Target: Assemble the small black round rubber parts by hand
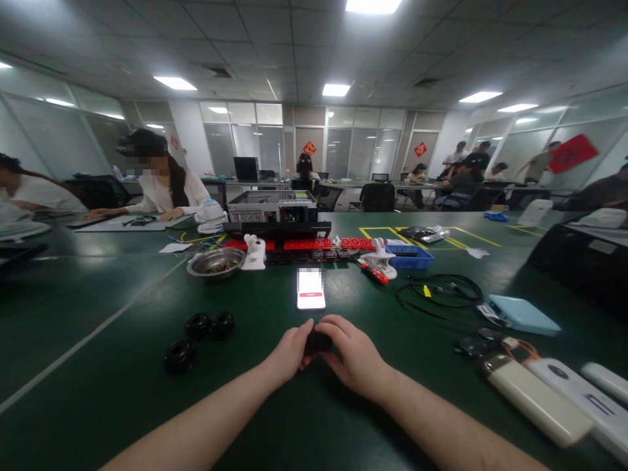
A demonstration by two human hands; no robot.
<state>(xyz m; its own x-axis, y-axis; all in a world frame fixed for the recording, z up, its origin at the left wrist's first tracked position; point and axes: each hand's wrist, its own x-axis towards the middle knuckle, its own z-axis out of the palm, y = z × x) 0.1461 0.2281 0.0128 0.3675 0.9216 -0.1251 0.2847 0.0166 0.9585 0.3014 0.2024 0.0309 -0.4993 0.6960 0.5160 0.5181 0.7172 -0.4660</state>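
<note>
Both hands meet in front of me at the middle of the green table. My left hand point(293, 350) has its thumb and fingers closed on a small black object point(320, 341). From the other side my right hand point(356, 356) curls its fingers over the same piece. Most of it is covered, so its kind cannot be made out. Just beyond the hands a phone point(311, 289) with a lit white screen lies flat. To the left sit three glossy black ring-shaped pieces, including a nearer one point(179, 355) and a pair point(210, 325) close together.
Behind the phone are a metal bowl point(216, 263) of small parts, a red-handled screwdriver point(375, 272), a blue tray point(409, 256) and an opened metal chassis point(272, 210). Black cable point(441, 294), glasses point(478, 342) and a cream power bank point(537, 399) lie right. A co-worker point(157, 176) sits far left.
</note>
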